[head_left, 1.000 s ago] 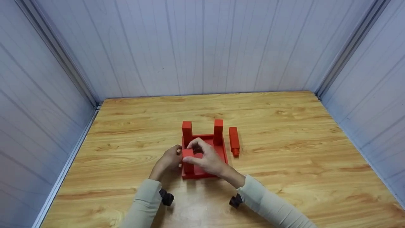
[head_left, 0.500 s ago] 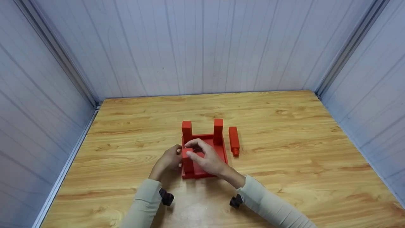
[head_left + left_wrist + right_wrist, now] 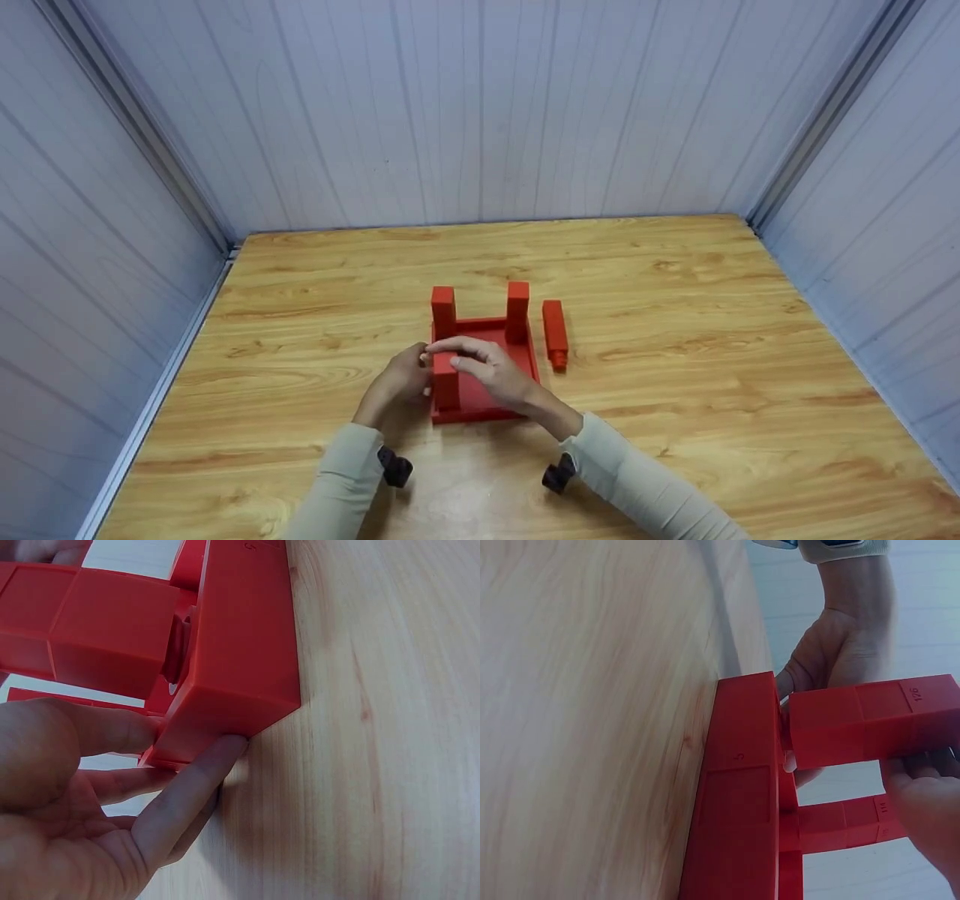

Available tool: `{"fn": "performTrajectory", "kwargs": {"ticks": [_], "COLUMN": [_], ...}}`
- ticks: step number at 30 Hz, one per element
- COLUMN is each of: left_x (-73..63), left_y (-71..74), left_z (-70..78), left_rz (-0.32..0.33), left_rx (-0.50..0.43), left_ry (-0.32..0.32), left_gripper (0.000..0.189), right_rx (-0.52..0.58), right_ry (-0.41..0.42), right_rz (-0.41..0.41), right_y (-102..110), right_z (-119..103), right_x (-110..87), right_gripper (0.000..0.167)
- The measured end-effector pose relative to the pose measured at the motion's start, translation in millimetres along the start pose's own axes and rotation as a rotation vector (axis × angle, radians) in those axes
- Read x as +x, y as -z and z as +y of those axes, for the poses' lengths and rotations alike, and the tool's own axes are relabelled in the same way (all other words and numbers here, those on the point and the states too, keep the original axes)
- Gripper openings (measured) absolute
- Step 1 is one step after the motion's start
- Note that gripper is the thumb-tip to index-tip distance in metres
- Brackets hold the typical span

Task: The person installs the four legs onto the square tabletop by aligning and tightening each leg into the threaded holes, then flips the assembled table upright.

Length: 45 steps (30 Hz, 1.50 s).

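Observation:
A square red base [image 3: 487,401] with a raised rim lies on the table, red legs standing up from its corners. At the near left corner stands one leg [image 3: 446,386]; in the left wrist view a short narrower neck [image 3: 177,649] shows between it and the base. My left hand [image 3: 403,375] grips the base's left side, thumb at the rim and fingers against the outer wall. My right hand [image 3: 499,375] holds the upper end of that near leg between thumb and fingers, the index finger stretched behind it. Some fingers are hidden behind the leg in the right wrist view.
Two more legs stand at the far corners, the far left leg [image 3: 443,311] and far right leg [image 3: 517,311]. A loose red leg [image 3: 555,334] with a stepped end lies right of the base. White panel walls [image 3: 480,112] enclose the wooden table [image 3: 675,337].
My right thumb has shifted from the leg's near left side to its right edge, and my right fingers have straightened leftward behind the leg. The left hand and base have stayed put.

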State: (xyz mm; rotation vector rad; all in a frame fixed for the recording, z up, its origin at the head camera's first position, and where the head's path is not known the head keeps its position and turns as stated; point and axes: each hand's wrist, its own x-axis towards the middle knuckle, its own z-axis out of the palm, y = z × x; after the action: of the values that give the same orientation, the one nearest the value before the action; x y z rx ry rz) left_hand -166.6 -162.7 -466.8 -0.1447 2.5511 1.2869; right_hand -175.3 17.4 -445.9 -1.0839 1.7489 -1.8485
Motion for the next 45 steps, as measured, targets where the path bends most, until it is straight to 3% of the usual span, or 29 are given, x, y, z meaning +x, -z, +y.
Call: {"fn": "performTrajectory", "kwargs": {"ticks": [9,17,25,32,39,45], "left_x": [3.5,3.5,2.9,1.4,3.6,2.5], "left_y": [0.1,0.6,-0.9,-0.6,0.2,-0.7], "left_z": [-1.9,-1.2,-0.7,-1.1,-1.3,-0.8], "left_rz": [0.029,-0.007,-0.019,-0.032,0.012,0.008], "left_rx": [0.064,0.012,-0.034,-0.061,0.082,0.047], "left_ry": [-0.031,0.037,0.055,0.061,-0.013,0.006], "left_gripper": [0.021,0.040,0.038,0.035,0.037,0.037], "right_rx": [0.040,-0.055,-0.082,-0.148,-0.228,-0.247], "right_ry": [0.008,-0.068,-0.073,-0.060,-0.051,-0.046], "right_rz": [-0.005,0.055,0.091,0.144,0.205,0.212], "right_y": [1.9,1.9,-4.4,-7.8,-11.7,-16.8], "right_z": [1.3,0.1,-23.1,-24.2,-16.8,-28.2], "right_x": [-0.9,-3.2,-8.0,-9.9,-9.7,-11.0], "right_gripper": [0.032,0.031,0.032,0.034,0.035,0.036]}}
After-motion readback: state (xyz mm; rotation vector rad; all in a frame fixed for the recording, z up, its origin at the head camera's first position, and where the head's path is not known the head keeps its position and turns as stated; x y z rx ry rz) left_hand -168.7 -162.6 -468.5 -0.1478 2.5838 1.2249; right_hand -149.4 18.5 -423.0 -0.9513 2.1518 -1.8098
